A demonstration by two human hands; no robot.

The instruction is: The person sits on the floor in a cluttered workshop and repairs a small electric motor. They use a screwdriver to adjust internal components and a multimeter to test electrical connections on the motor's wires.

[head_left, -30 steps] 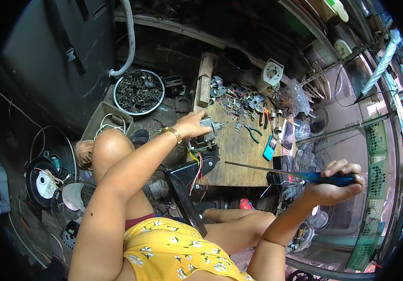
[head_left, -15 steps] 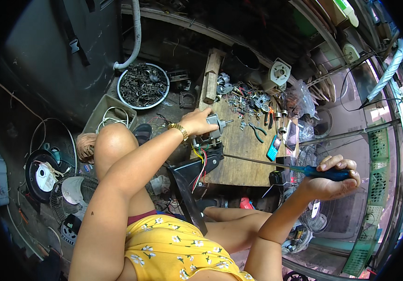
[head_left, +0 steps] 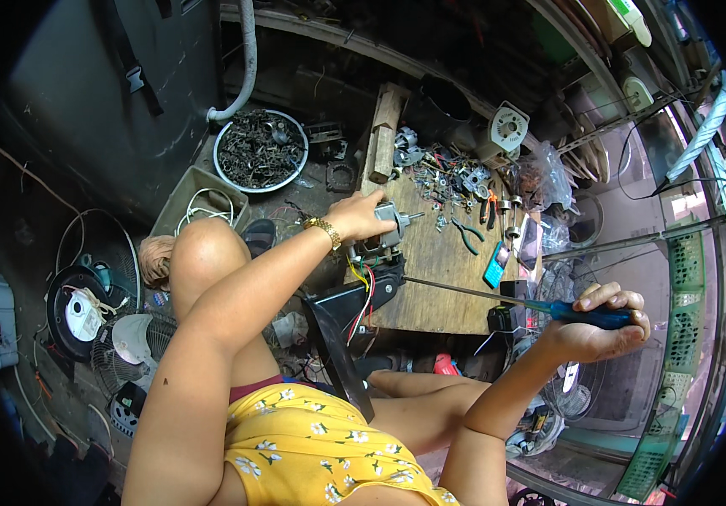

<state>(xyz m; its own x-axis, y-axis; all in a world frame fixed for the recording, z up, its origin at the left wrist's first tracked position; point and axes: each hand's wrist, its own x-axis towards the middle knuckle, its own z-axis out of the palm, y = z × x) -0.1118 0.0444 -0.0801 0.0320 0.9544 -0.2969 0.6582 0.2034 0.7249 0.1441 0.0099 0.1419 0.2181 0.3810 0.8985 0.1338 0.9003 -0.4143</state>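
Observation:
My left hand (head_left: 354,215) is closed on a grey electric motor (head_left: 386,226) with a protruding shaft, mounted on a black fan stand bracket (head_left: 337,295) from which coloured wires (head_left: 363,299) hang. My right hand (head_left: 597,333) grips the blue handle of a long screwdriver (head_left: 481,295), whose tip reaches the bracket's joint below the motor. A wooden board (head_left: 439,312) lies under the work, carrying green-handled pliers (head_left: 470,240), orange-handled pliers (head_left: 488,211), a blue phone (head_left: 495,263) and scattered small metal parts (head_left: 460,181).
A white-rimmed basin of scrap (head_left: 261,148) and a grey bin with cable (head_left: 198,194) stand back left. Fan grilles and parts (head_left: 131,346) lie left. A wooden block (head_left: 380,143) borders the board. My bent knee (head_left: 202,244) rises beside my left arm. Metal framing (head_left: 633,236) encloses the right side.
My right hand has moved slightly up and left, bringing the screwdriver's tip onto the bracket's joint. My left hand stays on the motor, shifting slightly in the picture along with the surroundings.

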